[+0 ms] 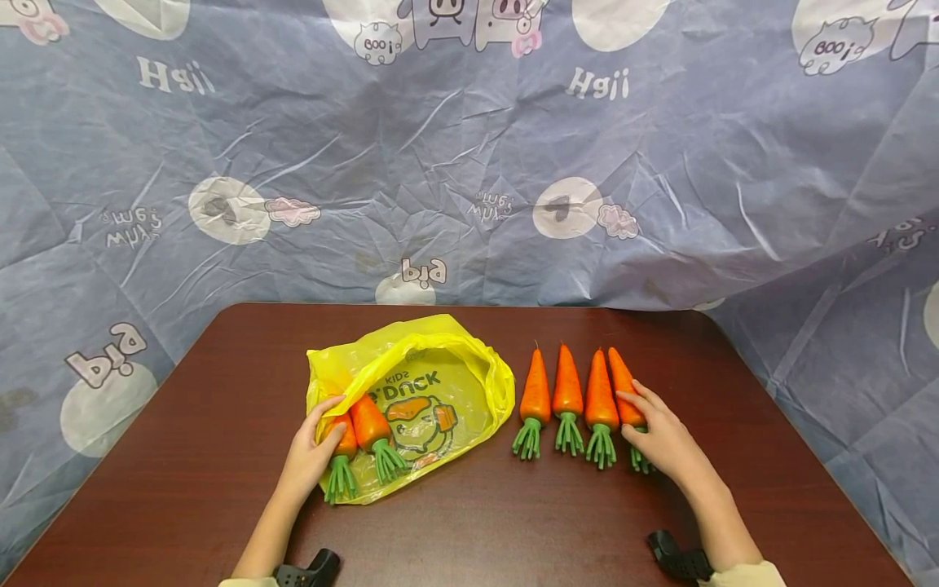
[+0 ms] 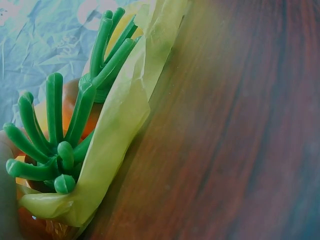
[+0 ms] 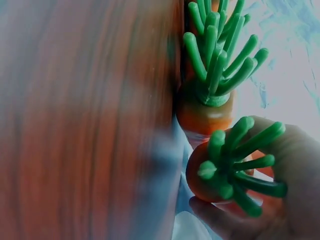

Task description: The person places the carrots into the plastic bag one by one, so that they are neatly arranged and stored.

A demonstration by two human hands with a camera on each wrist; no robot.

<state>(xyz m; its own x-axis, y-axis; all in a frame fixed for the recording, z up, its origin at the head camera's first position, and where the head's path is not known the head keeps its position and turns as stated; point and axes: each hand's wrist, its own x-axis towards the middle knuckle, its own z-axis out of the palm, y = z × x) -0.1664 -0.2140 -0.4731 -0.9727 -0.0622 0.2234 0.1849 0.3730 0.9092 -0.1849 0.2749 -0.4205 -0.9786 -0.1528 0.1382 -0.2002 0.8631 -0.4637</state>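
Observation:
A yellow plastic bag (image 1: 501, 393) with a printed duck lies on its side, its mouth spread toward me. Two toy carrots sit in the left of the mouth, green tops sticking out. My left hand (image 1: 305, 458) holds the outer carrot (image 1: 346, 440) at the bag's left edge, thumb across it and fingers over the yellow film. Beside it lies the inner carrot (image 1: 370, 421). At the right, my right hand (image 1: 666, 440) grips the last carrot (image 1: 620, 373) of a row from both sides; its green top (image 3: 240, 167) shows in the right wrist view.
Three more carrots lie side by side between bag and right hand: one near the bag (image 1: 535, 393), a middle one (image 1: 568, 390) and one (image 1: 601, 398) beside the gripped carrot. All stand on a dark brown table (image 1: 469, 538). A printed blue-grey cloth (image 1: 455, 163) hangs behind.

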